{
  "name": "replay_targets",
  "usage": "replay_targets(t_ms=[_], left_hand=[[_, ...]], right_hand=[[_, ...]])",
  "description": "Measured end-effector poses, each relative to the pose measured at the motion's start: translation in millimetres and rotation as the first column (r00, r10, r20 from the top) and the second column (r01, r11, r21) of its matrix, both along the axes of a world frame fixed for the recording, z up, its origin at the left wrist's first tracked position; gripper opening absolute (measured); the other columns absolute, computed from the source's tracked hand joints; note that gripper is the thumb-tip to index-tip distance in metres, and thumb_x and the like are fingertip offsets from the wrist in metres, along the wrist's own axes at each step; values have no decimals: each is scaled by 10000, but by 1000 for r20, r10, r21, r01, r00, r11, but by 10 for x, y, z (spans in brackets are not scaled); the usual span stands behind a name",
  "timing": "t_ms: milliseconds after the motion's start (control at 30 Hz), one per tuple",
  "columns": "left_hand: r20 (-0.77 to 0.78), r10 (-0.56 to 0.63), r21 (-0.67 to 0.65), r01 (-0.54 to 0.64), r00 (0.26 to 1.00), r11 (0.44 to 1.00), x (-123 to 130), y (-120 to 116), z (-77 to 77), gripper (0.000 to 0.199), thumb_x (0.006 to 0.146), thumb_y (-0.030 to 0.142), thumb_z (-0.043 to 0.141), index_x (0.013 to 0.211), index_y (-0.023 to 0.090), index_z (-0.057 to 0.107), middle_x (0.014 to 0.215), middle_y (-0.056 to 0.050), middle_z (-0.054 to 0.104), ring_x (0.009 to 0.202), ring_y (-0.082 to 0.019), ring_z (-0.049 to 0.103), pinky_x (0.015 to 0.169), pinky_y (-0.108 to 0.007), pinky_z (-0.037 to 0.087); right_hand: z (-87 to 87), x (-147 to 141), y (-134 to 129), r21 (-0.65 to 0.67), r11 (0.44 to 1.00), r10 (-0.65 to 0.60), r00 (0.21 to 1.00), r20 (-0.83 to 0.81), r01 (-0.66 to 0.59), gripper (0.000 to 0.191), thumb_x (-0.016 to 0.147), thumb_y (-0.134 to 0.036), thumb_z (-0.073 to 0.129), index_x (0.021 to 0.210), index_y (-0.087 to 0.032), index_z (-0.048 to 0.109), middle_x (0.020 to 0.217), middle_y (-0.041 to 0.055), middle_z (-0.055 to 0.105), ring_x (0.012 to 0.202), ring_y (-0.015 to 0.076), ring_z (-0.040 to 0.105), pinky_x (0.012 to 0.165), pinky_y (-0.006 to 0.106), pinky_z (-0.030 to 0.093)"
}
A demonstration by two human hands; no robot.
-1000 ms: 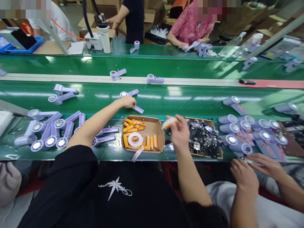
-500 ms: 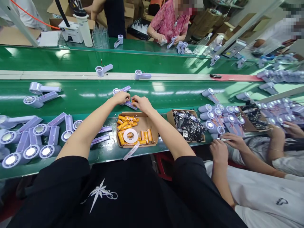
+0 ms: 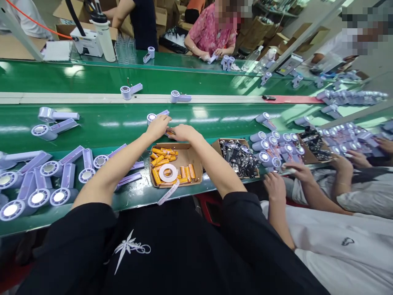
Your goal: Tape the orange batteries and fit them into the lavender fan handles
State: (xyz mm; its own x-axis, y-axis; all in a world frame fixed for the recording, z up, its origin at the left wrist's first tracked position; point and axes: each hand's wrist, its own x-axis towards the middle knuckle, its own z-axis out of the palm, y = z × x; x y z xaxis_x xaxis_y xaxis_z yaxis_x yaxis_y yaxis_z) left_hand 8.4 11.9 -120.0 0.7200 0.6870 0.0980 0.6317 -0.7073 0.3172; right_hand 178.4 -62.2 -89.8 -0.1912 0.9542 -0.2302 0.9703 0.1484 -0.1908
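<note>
My left hand (image 3: 159, 126) is closed over a lilac handheld fan whose body it mostly hides. My right hand (image 3: 182, 133) meets it from the right, fingers pinched on an orange battery (image 3: 170, 132) of which only a sliver shows, at the fan's handle. Just behind my left hand lies another lilac fan (image 3: 151, 118) with its handle pointing right. Below my wrists, a cardboard box (image 3: 196, 162) holds several orange batteries (image 3: 159, 153). On top of them rests a roll of white tape (image 3: 168, 167), its loose end hanging over the front edge.
Several lilac fans (image 3: 39, 196) crowd the bench on the left. To the right stands a box of black circuit boards (image 3: 242, 157), with more fans (image 3: 264, 145) beyond. A co-worker's hands (image 3: 276, 184) are at work there. A green conveyor (image 3: 123, 123) runs behind.
My left hand has shifted slightly right, closer to my right hand, and now covers more of the fan's handle. The view has turned slightly, so the surroundings on the right appear farther left.
</note>
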Motion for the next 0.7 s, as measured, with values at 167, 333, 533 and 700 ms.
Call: replay_targets(t_ms=[167,333,533,700], left_hand=[[-55,-567,-27,566,822,824,-664,-965,149,378,1048,405,625,1395,296,726,1432,-101,735,1408,-295,610,1263,-435,438],[-182,-573,44,588,799,807,-978,-1510,20,333,1040,241,637,1343,250,775,1468,-114,719,1406,-333,603,1236,-488,466],[-94,-632,111,639,769,761,-980,-1494,15,294,1118,319,564,1287,198,771,1356,-102,756,1284,-312,624,1173,-482,513],[-21,-667,96,666,744,740,-1040,-1518,24,345,1052,475,696,1213,182,782,1352,-134,748,1215,-326,631,1098,-516,558]], right_hand=[[148,87,-1364,217,954,-120,924,-363,209,505,1155,-521,492,1002,-184,835,918,69,821,829,213,722,785,312,461],[-216,-305,-2242,28,981,-174,935,-309,192,439,1004,-623,744,879,-216,851,872,76,825,806,233,730,720,327,430],[-431,-390,-2319,171,975,-52,895,-444,142,337,1098,-304,646,819,-203,806,788,45,782,778,188,703,743,315,450],[-327,-314,-2413,348,927,91,816,-571,141,356,1115,-328,627,818,-210,782,710,28,729,705,174,649,724,314,475]])
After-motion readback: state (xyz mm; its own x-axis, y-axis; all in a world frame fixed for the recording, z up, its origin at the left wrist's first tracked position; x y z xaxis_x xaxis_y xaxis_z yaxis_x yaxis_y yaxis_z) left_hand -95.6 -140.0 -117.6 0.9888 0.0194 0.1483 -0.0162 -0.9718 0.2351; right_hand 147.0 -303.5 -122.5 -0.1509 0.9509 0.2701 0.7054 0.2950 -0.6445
